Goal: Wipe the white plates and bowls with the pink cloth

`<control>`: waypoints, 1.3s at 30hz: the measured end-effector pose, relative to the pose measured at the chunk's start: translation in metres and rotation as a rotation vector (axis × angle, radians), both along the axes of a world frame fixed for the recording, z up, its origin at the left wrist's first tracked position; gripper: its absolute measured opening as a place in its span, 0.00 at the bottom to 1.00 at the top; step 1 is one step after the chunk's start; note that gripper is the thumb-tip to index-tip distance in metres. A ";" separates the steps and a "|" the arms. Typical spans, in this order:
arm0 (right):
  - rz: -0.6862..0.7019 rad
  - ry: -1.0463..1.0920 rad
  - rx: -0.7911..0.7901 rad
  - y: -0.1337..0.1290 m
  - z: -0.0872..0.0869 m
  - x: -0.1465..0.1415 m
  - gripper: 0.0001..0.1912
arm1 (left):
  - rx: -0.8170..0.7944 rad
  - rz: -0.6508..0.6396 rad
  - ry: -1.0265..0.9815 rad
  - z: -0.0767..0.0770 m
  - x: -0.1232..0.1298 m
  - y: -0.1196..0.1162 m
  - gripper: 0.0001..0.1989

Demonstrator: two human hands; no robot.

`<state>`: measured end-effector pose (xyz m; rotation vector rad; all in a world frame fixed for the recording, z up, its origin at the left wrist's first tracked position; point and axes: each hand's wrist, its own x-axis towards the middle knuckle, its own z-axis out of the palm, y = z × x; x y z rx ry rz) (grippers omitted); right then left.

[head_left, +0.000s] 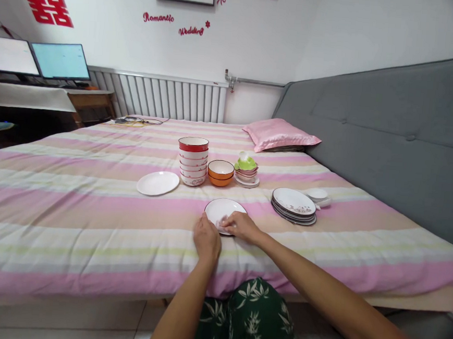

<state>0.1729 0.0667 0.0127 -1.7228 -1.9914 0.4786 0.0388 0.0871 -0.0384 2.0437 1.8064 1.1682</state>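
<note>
Beyond round white dark-rimmed plate (221,210), stacked orange bowls (220,178); your left fingers (200,227) half-curled, holding plate; right fingers (232,220) pinching whitish wad (219,224).

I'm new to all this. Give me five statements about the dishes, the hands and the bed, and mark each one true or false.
1. The left hand and right hand are both at one plate. True.
2. The orange bowls stand between the tall bowl stack and the green dish. True.
3. The right hand is on the tall bowl stack. False: it is over the plate, with something pale and blurred at its fingers.
4. The orange bowls are upside down. False: they stand open side up.
5. A pink pillow lies on the bed. True.
</note>
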 end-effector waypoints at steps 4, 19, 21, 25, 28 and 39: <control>-0.081 -0.001 0.047 0.017 -0.007 -0.022 0.11 | -0.013 0.008 0.010 -0.001 -0.001 0.001 0.21; -0.320 -0.032 0.099 0.066 -0.026 -0.027 0.10 | -0.005 0.038 0.071 -0.003 0.002 0.003 0.22; -0.360 -0.038 0.084 0.067 -0.026 -0.022 0.11 | -0.001 0.042 0.079 -0.003 0.002 0.002 0.22; -0.416 -0.026 0.038 0.063 -0.026 -0.012 0.12 | 0.015 0.049 0.087 -0.005 0.002 0.003 0.21; -0.426 0.021 -0.006 0.059 -0.025 -0.005 0.12 | 0.028 0.051 0.090 -0.006 0.003 0.002 0.21; -0.318 0.729 -0.018 0.074 0.027 0.018 0.12 | 0.065 0.055 0.088 -0.008 0.003 0.003 0.21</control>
